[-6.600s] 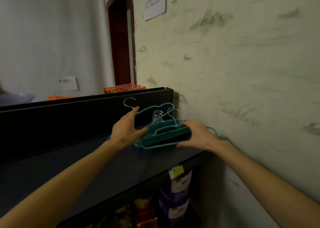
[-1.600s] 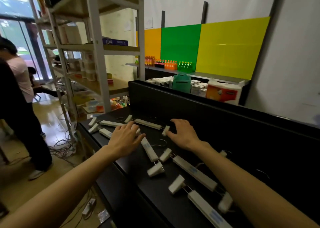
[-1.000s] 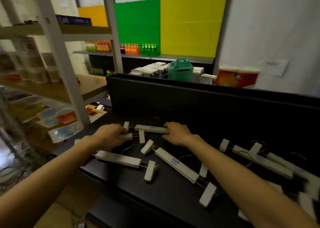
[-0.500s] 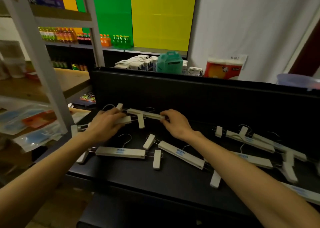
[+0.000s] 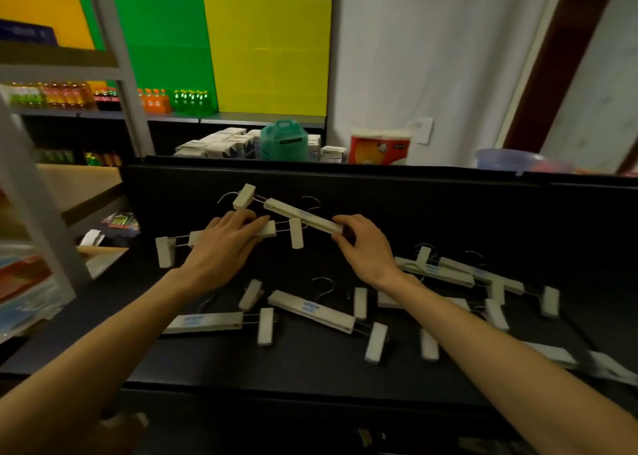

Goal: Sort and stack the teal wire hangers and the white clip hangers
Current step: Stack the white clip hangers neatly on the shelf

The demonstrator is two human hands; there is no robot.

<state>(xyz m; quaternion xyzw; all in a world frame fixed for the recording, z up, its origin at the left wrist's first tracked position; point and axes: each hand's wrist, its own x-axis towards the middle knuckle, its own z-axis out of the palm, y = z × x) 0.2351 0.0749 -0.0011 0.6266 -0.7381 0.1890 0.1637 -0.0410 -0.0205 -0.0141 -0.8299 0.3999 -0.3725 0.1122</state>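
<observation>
Several white clip hangers lie scattered on a black shelf top (image 5: 310, 361). My right hand (image 5: 360, 247) grips the right end of one white clip hanger (image 5: 303, 214), lifted at a slant against the black back panel. My left hand (image 5: 224, 244) lies over another white clip hanger (image 5: 267, 229), fingers curled round its bar, its clips sticking out at both ends. Two more clip hangers (image 5: 310, 309) lie between my forearms, and a loose pile of clip hangers (image 5: 459, 275) sits to the right. No teal wire hangers are in view.
A black back panel (image 5: 448, 206) rises behind the shelf top. Beyond it stand a teal carton (image 5: 283, 140), white boxes (image 5: 221, 145) and a paper-roll pack (image 5: 379, 145). A grey metal rack (image 5: 114, 75) stands at left; drink bottles (image 5: 155, 100) line a far shelf.
The view swung from the teal hanger stack by the wall to the white clip hangers. Both hands took hold of hangers at the back; the right one has tilted up off the surface.
</observation>
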